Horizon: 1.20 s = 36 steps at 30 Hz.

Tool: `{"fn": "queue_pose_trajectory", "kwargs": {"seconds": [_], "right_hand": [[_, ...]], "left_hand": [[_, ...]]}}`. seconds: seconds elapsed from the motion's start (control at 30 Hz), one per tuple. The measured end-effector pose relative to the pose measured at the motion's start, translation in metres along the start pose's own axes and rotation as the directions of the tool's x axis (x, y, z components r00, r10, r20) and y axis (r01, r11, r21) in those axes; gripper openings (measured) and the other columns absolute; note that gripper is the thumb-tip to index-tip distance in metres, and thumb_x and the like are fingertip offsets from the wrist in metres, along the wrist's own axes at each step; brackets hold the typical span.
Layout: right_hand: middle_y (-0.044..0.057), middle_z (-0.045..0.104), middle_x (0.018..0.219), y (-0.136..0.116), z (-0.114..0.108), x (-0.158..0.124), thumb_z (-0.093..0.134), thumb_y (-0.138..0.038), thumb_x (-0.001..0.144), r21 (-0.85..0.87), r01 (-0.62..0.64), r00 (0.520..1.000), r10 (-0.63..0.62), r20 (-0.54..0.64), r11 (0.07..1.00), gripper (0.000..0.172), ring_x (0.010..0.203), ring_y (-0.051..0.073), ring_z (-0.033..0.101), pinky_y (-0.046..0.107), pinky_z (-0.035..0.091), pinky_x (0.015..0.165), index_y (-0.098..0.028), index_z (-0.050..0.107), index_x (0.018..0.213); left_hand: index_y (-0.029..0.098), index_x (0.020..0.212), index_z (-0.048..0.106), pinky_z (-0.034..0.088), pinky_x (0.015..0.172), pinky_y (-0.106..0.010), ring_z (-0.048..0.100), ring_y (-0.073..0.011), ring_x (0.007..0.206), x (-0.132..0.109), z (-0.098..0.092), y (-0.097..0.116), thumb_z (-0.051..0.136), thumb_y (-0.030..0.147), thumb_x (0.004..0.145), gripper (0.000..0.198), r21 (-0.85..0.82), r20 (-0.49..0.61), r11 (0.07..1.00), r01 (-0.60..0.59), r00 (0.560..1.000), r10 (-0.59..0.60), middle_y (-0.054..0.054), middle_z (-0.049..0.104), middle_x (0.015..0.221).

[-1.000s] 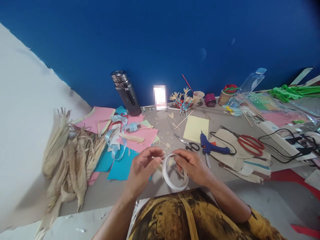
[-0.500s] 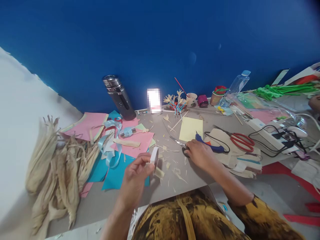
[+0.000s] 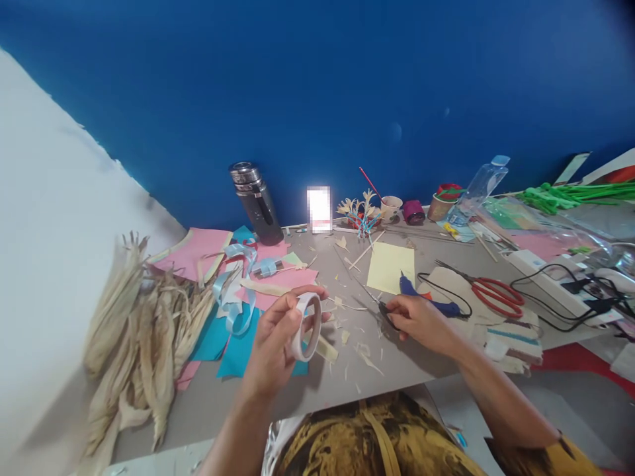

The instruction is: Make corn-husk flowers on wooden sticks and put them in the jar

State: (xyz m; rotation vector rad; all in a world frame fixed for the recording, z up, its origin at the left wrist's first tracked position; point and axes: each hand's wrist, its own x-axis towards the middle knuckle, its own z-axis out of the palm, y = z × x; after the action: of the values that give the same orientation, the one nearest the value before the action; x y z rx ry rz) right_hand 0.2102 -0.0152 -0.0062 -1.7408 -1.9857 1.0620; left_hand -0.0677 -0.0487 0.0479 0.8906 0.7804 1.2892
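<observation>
My left hand (image 3: 278, 340) grips a roll of white tape (image 3: 299, 330), its thumb on the near side and its fingers passing behind and through the ring. To the right, my right hand (image 3: 414, 322) closes around the black handles of small scissors (image 3: 384, 314), whose blades point away to the upper left. Just beyond that hand lies a blue glue gun (image 3: 439, 305) with a black cord. A pale yellow paper square (image 3: 389, 264) is on the table past the scissors. Scraps of dried husk (image 3: 364, 354) are scattered between my hands.
Dried corn husks (image 3: 149, 357) are heaped at the left beside pink and blue paper (image 3: 203, 340). A dark flask (image 3: 258, 208) stands by the wall. Husk flowers (image 3: 362, 215), paper cups, red-handled scissors (image 3: 499, 295) and a power strip (image 3: 546, 281) lie behind and right.
My left hand has turned the tape roll so its ring opening faces me. My right hand has lifted the small scissors slightly by the handles. The whole view has shifted a little.
</observation>
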Motion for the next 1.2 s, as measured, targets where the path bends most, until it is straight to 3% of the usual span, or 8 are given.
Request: {"fn": "queue_pose_trajectory", "kwargs": {"seconds": [0.1,0.2,0.37,0.6,0.8,1.0,1.1,1.2], "right_hand": [[-0.003,0.058,0.068,-0.001,0.003,-0.012,0.067,-0.042,0.081,0.26,0.125,0.99,-0.138,0.031,0.957,0.038,0.06,0.015,0.056,0.025,0.042,0.057,-0.017,0.061,0.109],[-0.001,0.058,0.076,-0.017,0.001,-0.018,0.082,-0.047,0.067,0.1,0.287,0.955,-0.276,-0.113,0.953,0.053,0.064,0.015,0.051,0.026,0.041,0.06,-0.019,0.063,0.107],[0.002,0.062,0.086,-0.041,0.001,-0.012,0.083,-0.05,0.069,-0.215,0.428,0.843,-0.474,-0.255,0.878,0.047,0.071,0.016,0.054,0.027,0.039,0.064,-0.02,0.063,0.1],[0.002,0.067,0.085,-0.045,0.01,-0.004,0.082,-0.046,0.072,-0.251,0.433,0.835,-0.49,-0.248,0.866,0.04,0.072,0.017,0.058,0.027,0.035,0.063,-0.02,0.065,0.097],[-0.002,0.065,0.073,-0.047,0.011,-0.001,0.08,-0.038,0.075,-0.219,0.411,0.875,-0.45,-0.177,0.885,0.024,0.067,0.014,0.057,0.025,0.031,0.061,-0.02,0.065,0.08],[-0.002,0.062,0.066,-0.058,0.023,0.005,0.076,-0.03,0.079,-0.214,0.456,0.862,-0.488,-0.135,0.864,0.022,0.062,0.013,0.053,0.024,0.029,0.059,-0.018,0.06,0.069],[-0.001,0.062,0.066,-0.064,0.031,0.008,0.075,-0.033,0.081,-0.228,0.466,0.857,-0.5,-0.124,0.855,0.024,0.062,0.013,0.053,0.023,0.029,0.059,-0.018,0.06,0.069],[-0.001,0.061,0.065,-0.066,0.035,0.011,0.075,-0.035,0.081,-0.287,0.425,0.874,-0.472,-0.117,0.859,0.027,0.061,0.013,0.051,0.024,0.027,0.058,-0.018,0.06,0.068]], "left_hand": [[0.02,0.078,0.052,0.054,0.086,-0.043,0.063,-0.0297,0.112,0.004,0.003,-0.005,0.072,0.034,0.081,0.025,0.034,-0.047,0.999,0.041,0.998,-0.039,-0.011,0.07,0.114],[0.02,0.097,0.06,0.053,0.083,-0.036,0.062,-0.028,0.11,0.006,0.006,-0.008,0.076,0.033,0.076,0.03,0.201,-0.103,0.98,-0.01,0.994,0.032,-0.012,0.069,0.113],[0.02,0.111,0.069,0.05,0.082,-0.031,0.063,-0.0221,0.095,0.002,0.009,-0.008,0.076,0.027,0.073,0.039,0.457,-0.106,0.888,-0.05,0.988,0.111,-0.009,0.069,0.108],[0.021,0.099,0.072,0.048,0.063,-0.027,0.06,-0.0198,0.079,-0.001,0.02,-0.003,0.077,0.026,0.068,0.031,0.469,-0.108,0.883,-0.021,0.991,0.081,-0.007,0.067,0.093],[0.019,0.101,0.07,0.046,0.065,-0.026,0.056,-0.0167,0.078,-0.004,0.017,-0.003,0.073,0.028,0.074,0.029,0.492,-0.093,0.87,0.015,0.995,0.036,-0.009,0.065,0.104],[0.02,0.11,0.067,0.049,0.074,-0.029,0.061,-0.0209,0.088,-0.012,-0.003,-0.002,0.07,0.034,0.078,0.035,0.521,-0.113,0.851,0.065,0.994,-0.007,-0.008,0.066,0.101],[0.021,0.112,0.066,0.051,0.081,-0.034,0.063,-0.0239,0.097,-0.01,-0.021,-0.006,0.066,0.036,0.081,0.034,0.692,-0.166,0.719,0.067,0.984,0.068,-0.009,0.066,0.11],[0.023,0.117,0.063,0.048,0.095,-0.043,0.059,-0.029,0.115,0.0,-0.048,-0.017,0.066,0.037,0.082,0.038,0.9,-0.165,0.431,0.061,0.964,0.209,-0.011,0.063,0.123]]}}
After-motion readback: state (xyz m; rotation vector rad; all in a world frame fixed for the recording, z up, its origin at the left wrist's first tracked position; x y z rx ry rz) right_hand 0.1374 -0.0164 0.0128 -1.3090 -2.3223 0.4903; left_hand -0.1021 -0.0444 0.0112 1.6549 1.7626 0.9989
